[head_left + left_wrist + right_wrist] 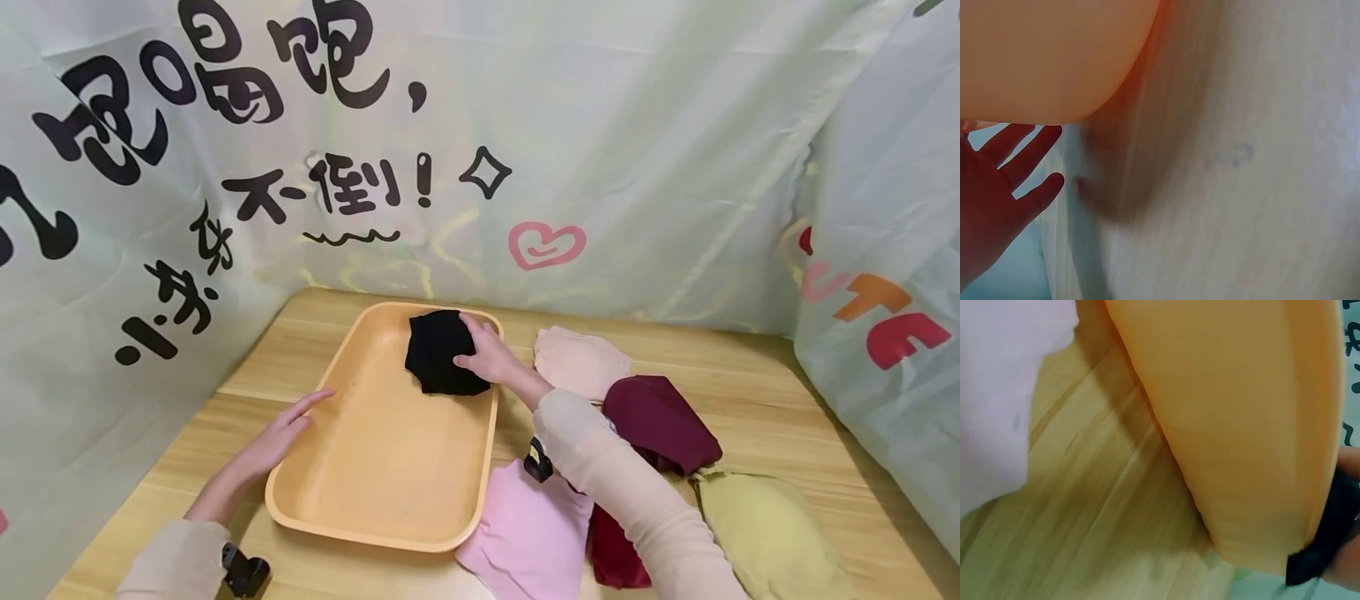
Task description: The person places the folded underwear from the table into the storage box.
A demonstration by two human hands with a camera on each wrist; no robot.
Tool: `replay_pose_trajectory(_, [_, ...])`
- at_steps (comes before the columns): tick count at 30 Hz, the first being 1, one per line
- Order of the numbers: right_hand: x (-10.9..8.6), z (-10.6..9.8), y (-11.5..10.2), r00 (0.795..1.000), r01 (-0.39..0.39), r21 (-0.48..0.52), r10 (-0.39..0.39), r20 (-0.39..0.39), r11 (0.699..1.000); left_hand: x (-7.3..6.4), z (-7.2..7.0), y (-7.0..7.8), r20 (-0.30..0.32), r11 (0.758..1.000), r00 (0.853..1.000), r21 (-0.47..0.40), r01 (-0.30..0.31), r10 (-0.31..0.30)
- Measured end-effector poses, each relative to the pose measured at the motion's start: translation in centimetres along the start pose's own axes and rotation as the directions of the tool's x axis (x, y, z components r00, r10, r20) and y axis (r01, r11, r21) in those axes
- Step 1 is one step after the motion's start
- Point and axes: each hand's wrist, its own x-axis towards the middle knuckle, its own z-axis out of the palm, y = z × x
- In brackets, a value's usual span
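A folded black cloth (441, 354) lies at the far right corner of a shallow orange tray (390, 467). My right hand (491, 354) reaches over the tray's right rim and holds the cloth at its right side, thumb across the top. In the right wrist view, the black cloth (1335, 519) shows at the rim between parts of the hand. My left hand (281, 433) is at the tray's left rim, fingers extended against it. The left wrist view shows its spread fingers (1025, 156) beside the tray's outer wall (1054, 62).
Right of the tray lie several cloth pieces: a pale peach one (577, 360), a maroon one (660, 421), a pink one (528, 529), a dark red one (617, 550) and a yellow-green one (772, 533). Printed curtains (637, 167) enclose the wooden table (750, 383).
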Motion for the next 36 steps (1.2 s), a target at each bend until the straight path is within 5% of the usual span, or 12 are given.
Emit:
replay_pose_trajectory(7, [0.7, 0.4, -0.2, 0.999, -0.030, -0.177, 0.033, 0.018, 0.984, 0.2, 0.0, 0.2, 0.004, 1.000, 1.000, 0.004, -0.025, 0.025])
replay_pose_trajectory(15, [1.3, 1.4, -0.6, 0.998, -0.046, -0.406, 0.054, 0.009, 0.913, 0.1, -0.1, 0.2, -0.001, 1.000, 1.000, -0.008, -0.022, 0.022])
replay_pose_trajectory(26, [1.8, 4.0, -0.5, 0.995, -0.075, -0.382, 0.097, 0.039, 0.921, -0.6, 0.4, -0.1, -0.003, 1.000, 1.000, -0.027, -0.004, 0.004])
replay_pose_trajectory(29, [1.8, 4.0, -0.4, 0.995, -0.098, -0.469, 0.098, -0.023, 0.878, -0.5, 0.5, -0.1, -0.003, 0.999, 1.000, -0.037, -0.015, 0.015])
replay_pose_trajectory(33, [1.8, 3.6, -0.5, 0.991, -0.122, -0.623, 0.066, -0.112, 0.773, -0.3, 0.3, -0.1, -0.010, 0.999, 1.000, -0.026, -0.018, 0.017])
replay_pose_trajectory(36, [1.9, 3.4, -0.7, 0.989, -0.145, -0.676, 0.087, -0.119, 0.722, -0.2, 0.2, 0.0, -0.009, 1.000, 1.000, -0.012, -0.003, 0.003])
